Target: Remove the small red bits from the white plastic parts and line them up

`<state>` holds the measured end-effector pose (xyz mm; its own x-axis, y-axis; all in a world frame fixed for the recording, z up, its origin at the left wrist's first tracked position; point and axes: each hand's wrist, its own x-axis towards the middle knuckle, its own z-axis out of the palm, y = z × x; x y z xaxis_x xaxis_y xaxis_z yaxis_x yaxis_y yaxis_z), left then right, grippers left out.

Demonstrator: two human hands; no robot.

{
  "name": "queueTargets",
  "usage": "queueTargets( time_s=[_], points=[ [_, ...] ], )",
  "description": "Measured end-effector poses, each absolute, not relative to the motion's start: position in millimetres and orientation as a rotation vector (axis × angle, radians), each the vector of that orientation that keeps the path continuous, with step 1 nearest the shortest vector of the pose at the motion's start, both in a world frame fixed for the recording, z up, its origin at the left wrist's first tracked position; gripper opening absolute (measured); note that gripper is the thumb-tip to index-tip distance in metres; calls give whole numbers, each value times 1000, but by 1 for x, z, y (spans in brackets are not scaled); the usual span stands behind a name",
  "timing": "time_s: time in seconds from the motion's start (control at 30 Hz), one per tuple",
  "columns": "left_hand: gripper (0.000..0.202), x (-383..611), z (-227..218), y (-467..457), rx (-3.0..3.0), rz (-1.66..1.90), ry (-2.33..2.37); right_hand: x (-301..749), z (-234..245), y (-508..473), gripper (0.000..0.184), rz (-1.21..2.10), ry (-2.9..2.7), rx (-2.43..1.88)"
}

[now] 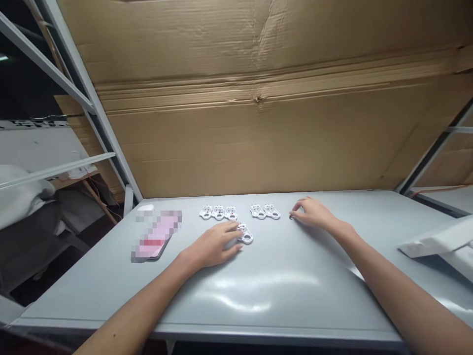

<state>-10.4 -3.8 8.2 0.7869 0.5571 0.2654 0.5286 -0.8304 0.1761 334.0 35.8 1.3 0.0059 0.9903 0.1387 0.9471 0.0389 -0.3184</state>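
My left hand [218, 242] is low over the table, its fingers bent over the left end of a white plastic part with a round ring [247, 237]; the fingers hide that end. Farther right, the thumb and fingertips of my right hand [312, 212] come together at a tiny dark piece [290, 217] by the tabletop, too small to name. Between and behind my hands lie more such white parts: a row of three [219, 212] toward the left and a pair [265, 211] in the middle. Small dark or red spots show on the left row.
A pink, blurred-out phone-like object [158, 236] lies on the left of the grey table [273, 301], a small white object [145, 207] behind it. White wrapping [439, 239] is at the right edge. Cardboard [266, 143] walls the back, with metal frame posts [99, 108] at the sides.
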Motion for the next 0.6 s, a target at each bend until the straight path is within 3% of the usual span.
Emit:
queueTargets(
  time_s=[0.6],
  points=[
    [30, -10, 9, -7, 2892, 455, 895, 326, 11, 29, 15, 185, -1949, -1993]
  ],
)
